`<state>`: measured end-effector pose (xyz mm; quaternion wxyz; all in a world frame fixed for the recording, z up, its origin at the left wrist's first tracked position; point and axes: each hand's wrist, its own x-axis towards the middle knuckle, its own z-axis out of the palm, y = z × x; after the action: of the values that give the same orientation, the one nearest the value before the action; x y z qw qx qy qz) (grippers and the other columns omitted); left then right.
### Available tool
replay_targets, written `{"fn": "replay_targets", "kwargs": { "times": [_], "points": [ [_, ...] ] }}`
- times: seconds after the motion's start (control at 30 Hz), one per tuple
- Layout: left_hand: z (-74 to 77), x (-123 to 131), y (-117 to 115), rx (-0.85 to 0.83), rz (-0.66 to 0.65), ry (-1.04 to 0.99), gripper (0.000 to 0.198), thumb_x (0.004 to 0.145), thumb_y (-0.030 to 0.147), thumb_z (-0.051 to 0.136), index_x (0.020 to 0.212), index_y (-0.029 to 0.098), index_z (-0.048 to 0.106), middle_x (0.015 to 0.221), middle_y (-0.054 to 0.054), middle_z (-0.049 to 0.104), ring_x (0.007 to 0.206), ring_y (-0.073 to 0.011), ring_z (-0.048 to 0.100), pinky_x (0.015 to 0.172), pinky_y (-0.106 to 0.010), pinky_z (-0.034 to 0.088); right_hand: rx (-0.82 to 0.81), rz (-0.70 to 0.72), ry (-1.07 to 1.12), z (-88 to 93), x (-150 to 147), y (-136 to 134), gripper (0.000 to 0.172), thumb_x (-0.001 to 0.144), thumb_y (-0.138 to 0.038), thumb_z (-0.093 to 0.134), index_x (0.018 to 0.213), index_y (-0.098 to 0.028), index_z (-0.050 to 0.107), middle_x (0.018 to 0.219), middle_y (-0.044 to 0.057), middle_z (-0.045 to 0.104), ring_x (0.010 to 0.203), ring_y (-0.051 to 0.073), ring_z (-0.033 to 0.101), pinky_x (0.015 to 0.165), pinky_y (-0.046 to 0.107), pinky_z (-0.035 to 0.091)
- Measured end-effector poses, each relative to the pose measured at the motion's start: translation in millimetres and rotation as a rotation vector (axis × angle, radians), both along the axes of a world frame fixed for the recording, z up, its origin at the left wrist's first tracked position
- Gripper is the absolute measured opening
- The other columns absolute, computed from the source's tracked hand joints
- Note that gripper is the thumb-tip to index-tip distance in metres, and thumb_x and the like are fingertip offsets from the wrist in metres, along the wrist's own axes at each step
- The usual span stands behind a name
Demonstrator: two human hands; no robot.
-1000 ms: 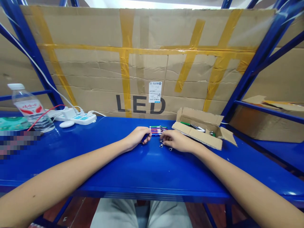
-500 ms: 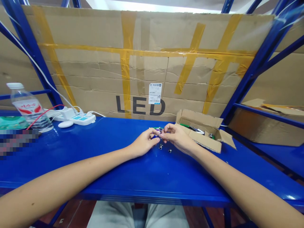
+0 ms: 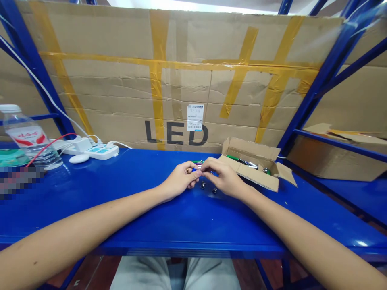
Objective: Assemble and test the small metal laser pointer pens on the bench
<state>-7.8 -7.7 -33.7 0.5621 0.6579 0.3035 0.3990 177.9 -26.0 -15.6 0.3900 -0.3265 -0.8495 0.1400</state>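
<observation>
My left hand is closed, its thumb and fingers pinched together just above the blue tabletop. My right hand meets it from the other side, fingertips also pinched and touching the left ones. Whatever they hold is too small and too covered by the fingers to make out. Behind the fingertips lie thin, shiny green and purple sticks that look like pens, partly hidden. Two small shiny metal pieces, one nearer the left and one nearer the right, rest on the table below the hands.
An open cardboard box with pen-like things inside stands behind my right hand. At the left are a water bottle, a power strip with cords and a white oval object. A large taped carton walls off the back.
My fingertips have come closer together, and the right hand has turned, its fingers now curled down over the left fingertips. The whole view has shifted slightly.
</observation>
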Motion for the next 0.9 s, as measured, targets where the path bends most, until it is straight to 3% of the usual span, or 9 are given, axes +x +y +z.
{"fn": "replay_targets", "kwargs": {
  "times": [0.1, 0.27, 0.5, 0.63, 0.73, 0.83, 0.9],
  "points": [
    [0.7, 4, -3, -0.017, -0.009, -0.020, 0.035, 0.078, 0.045, 0.068, 0.091, 0.016, 0.051, 0.065, 0.004, 0.054, 0.051, -0.0075, 0.048, 0.048, -0.020, 0.035, 0.037, -0.044, -0.032, 1.9, 0, 0, 0.010, 0.090, -0.022, 0.051, 0.085, -0.020, 0.060, 0.087, 0.006, 0.063, 0.082, 0.019, 0.057, 0.076, 0.033, 0.045],
    [-1.7, 6, -1, -0.041, -0.048, -0.048, 0.027, 0.086, 0.041, 0.057, 0.083, 0.014, 0.057, 0.071, -0.002, 0.059, 0.056, -0.0091, 0.050, 0.053, -0.022, 0.038, -0.065, -0.125, -0.025, 5.3, 6, 0, 0.010, 0.091, -0.026, 0.049, 0.088, -0.020, 0.056, 0.082, 0.004, 0.064, 0.072, 0.016, 0.056, 0.067, 0.029, 0.043],
    [-4.2, 1, 0, 0.071, -0.064, 0.063, 0.020, 0.083, 0.033, 0.062, 0.082, 0.013, 0.059, 0.075, -0.003, 0.061, 0.063, -0.0101, 0.055, 0.060, -0.023, 0.043, -0.026, -0.043, -0.178, 9.4, 10, -3, 0.010, 0.091, -0.022, 0.050, 0.089, -0.019, 0.059, 0.089, 0.006, 0.067, 0.080, 0.017, 0.058, 0.075, 0.030, 0.044],
    [-6.3, -1, -1, 0.111, -0.070, 0.125, 0.018, 0.085, 0.033, 0.058, 0.084, 0.015, 0.054, 0.076, -0.002, 0.063, 0.053, -0.0088, 0.053, 0.054, -0.023, 0.042, -0.062, -0.045, -0.177, 4.3, 8, -1, 0.011, 0.090, -0.023, 0.051, 0.086, -0.018, 0.059, 0.085, 0.005, 0.067, 0.077, 0.017, 0.059, 0.072, 0.030, 0.046],
    [-7.5, -3, 0, 0.246, -0.003, 0.221, 0.011, 0.084, 0.026, 0.058, 0.083, 0.016, 0.054, 0.076, -0.002, 0.063, 0.057, -0.0110, 0.055, 0.057, -0.025, 0.043, -0.269, -0.058, -0.094, -1.3, 5, 1, 0.011, 0.088, -0.027, 0.053, 0.082, -0.018, 0.057, 0.074, 0.003, 0.066, 0.061, 0.014, 0.058, 0.060, 0.028, 0.047],
    [-5.5, -3, -1, 0.537, 0.085, 0.328, 0.005, 0.086, 0.020, 0.055, 0.082, 0.017, 0.057, 0.084, -0.004, 0.067, 0.078, -0.0169, 0.061, 0.072, -0.029, 0.046, -0.597, -0.031, 0.113, -3.8, -1, 3, 0.015, 0.086, -0.030, 0.054, 0.078, -0.018, 0.052, 0.062, 0.000, 0.063, 0.045, 0.012, 0.054, 0.044, 0.025, 0.044],
    [-2.6, -3, -2, 0.674, 0.128, 0.384, 0.007, 0.088, 0.019, 0.052, 0.084, 0.017, 0.058, 0.090, -0.005, 0.068, 0.086, -0.0190, 0.062, 0.079, -0.031, 0.045, -0.703, -0.014, 0.234, -3.6, -4, 3, 0.016, 0.083, -0.031, 0.057, 0.076, -0.018, 0.051, 0.058, 0.000, 0.062, 0.041, 0.011, 0.053, 0.040, 0.023, 0.043]
  ]
}}
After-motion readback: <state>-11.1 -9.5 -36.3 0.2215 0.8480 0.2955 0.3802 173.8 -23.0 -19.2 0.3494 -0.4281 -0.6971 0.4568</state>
